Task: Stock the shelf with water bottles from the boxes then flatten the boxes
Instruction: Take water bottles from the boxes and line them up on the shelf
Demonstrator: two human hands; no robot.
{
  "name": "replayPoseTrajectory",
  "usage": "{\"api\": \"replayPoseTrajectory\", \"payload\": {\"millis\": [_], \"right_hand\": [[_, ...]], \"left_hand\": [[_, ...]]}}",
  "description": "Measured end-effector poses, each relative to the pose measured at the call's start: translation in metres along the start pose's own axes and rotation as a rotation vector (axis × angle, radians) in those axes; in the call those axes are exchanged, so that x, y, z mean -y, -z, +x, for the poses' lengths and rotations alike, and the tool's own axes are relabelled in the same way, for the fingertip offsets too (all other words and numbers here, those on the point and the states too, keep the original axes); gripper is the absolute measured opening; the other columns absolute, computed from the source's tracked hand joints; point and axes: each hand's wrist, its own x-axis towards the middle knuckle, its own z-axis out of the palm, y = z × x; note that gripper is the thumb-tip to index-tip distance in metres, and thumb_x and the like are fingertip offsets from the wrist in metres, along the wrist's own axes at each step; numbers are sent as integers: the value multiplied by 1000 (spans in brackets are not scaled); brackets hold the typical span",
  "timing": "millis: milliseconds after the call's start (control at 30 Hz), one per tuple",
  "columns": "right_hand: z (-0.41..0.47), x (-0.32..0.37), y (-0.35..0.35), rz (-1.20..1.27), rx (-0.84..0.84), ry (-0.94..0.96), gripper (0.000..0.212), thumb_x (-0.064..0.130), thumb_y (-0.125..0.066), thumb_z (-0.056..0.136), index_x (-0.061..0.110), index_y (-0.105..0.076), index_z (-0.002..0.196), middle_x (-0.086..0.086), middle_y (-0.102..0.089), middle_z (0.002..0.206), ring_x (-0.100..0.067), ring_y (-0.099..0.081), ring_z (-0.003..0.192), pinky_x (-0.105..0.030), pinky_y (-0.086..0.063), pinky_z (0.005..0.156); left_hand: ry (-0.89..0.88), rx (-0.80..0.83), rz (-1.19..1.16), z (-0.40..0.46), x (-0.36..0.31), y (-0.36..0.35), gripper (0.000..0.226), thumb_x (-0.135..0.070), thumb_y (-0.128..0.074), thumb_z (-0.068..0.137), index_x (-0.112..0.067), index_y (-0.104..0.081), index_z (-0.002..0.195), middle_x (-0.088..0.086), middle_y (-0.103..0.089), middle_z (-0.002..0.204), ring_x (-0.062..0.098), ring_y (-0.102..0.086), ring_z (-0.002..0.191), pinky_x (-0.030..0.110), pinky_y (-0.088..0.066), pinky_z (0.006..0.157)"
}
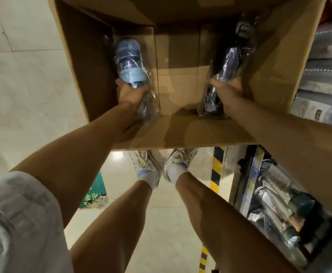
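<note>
An open cardboard box [182, 131] fills the upper frame. A blue bottle [128, 64], plastic-wrapped, is gripped by the left hand [130, 93] at the box's left wall; a dark bottle [228, 64] is gripped by the right hand [227, 91] near the right wall. Bare box floor is seen between them. No label is legible. The shelf [279, 194] is seen at lower right.

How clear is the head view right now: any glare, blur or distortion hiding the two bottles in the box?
Head view: wide-angle bending at the edges; warm, dim light leaves the cardboard box interior shadowed. Plastic wrap glints on the blue bottle held by the left hand and the dark bottle held by the right hand; the shelf is blurred.
</note>
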Motion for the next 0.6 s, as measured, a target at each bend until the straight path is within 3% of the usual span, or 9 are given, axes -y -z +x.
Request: {"api": "replayPoseTrajectory", "payload": {"millis": [67, 133, 200, 233, 300, 433, 500, 600], "right_hand": [[-28, 5, 9, 31, 67, -15, 80, 42, -92, 62, 25, -55, 131, 7, -70, 113, -20, -68, 105, -37, -57, 90], [-56, 12, 21, 42, 101, 1, 103, 53, -91, 48, 30, -50, 139, 5, -68, 125, -25, -65, 115, -46, -54, 102], [-99, 32, 39, 37, 152, 24, 115, 54, -93, 50, 28, -43, 149, 4, -61, 139, -26, -57, 130, -41, -44, 112], [-120, 41, 49, 56, 172, 16, 111, 47, -94, 61, 24, -38, 154, 5, -56, 143, -23, -51, 135, -35, -39, 111], [-166, 56, 73, 104, 190, 22, 97, 35, -90, 78, 19, -35, 156, 10, -51, 132, -15, -46, 130, -29, -33, 106], [-277, 89, 133, 213, 204, 64, 91, 44, -94, 68, 27, -49, 144, 10, -64, 133, -18, -57, 126, -43, -39, 115], [-335, 109, 165, 271, 190, 97, 90, 41, -94, 71, 29, -46, 146, 9, -65, 136, -17, -58, 128, -41, -42, 113], [-420, 144, 217, 306, 89, 151, 94, 41, -92, 74, 27, -42, 152, 6, -61, 139, -18, -56, 127, -36, -42, 109]], "left_hand": [[7, 107, -48, -28, -9, 9, 77, -19, -84, 82, -18, -35, 141, 5, -63, 117, 23, -71, 96, 43, -62, 79], [-9, 200, -43, -62, -20, 20, 70, -15, -80, 87, -17, -36, 141, 6, -65, 116, 25, -73, 94, 47, -63, 81], [-24, 273, -33, -101, -33, 36, 68, -12, -78, 89, -19, -35, 141, 8, -64, 120, 26, -72, 97, 48, -63, 83], [-30, 310, -44, -121, -41, 46, 67, -10, -77, 89, -21, -35, 140, 8, -63, 122, 28, -72, 100, 48, -62, 85], [-45, 376, -88, -165, -60, 67, 65, -9, -76, 88, -25, -35, 135, 9, -63, 126, 31, -70, 108, 53, -60, 91], [-94, 425, -73, -268, -101, 114, 86, -18, -87, 69, -20, -41, 142, 9, -67, 126, 31, -72, 109, 58, -59, 93], [-145, 440, -82, -312, -120, 137, 93, -22, -91, 60, -23, -47, 142, 7, -71, 123, 28, -73, 109, 59, -59, 94], [-275, 477, -73, -398, -165, 173, 79, -20, -89, 61, -31, -57, 133, 2, -75, 118, 25, -74, 107, 56, -59, 94]]}}
